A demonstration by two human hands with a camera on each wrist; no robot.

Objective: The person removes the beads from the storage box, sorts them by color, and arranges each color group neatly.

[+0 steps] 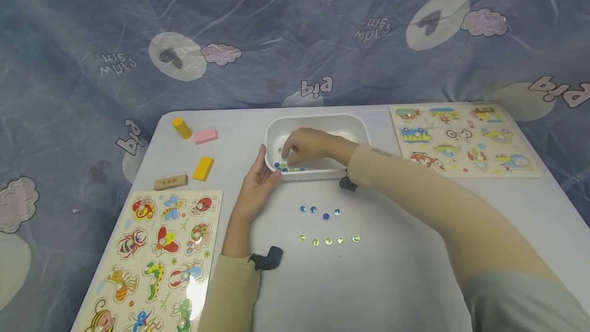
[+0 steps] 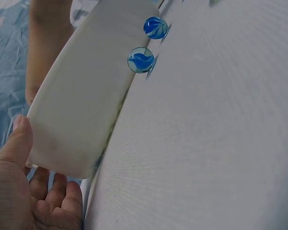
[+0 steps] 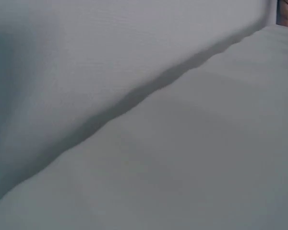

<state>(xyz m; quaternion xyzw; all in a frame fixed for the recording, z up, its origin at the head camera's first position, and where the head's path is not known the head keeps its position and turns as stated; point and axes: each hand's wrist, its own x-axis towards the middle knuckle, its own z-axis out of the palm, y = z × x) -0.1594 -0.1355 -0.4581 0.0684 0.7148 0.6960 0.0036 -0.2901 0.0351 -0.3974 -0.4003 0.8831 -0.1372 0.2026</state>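
Observation:
A white plastic tub stands at the back of the table with several blue and yellow-green marbles in its near left corner. My left hand holds the tub's left end; in the left wrist view the thumb lies at the rim and the fingers are bent by the end wall. Inside the tub, my right hand reaches down by the marbles with bent fingers; whether a marble is between its fingertips is hidden. In front lie a row of blue marbles and a row of yellow-green marbles.
An insect puzzle board lies at the left, a vehicle puzzle board at the back right. Near the back left are a yellow cylinder, a pink block, a yellow block and a wooden block.

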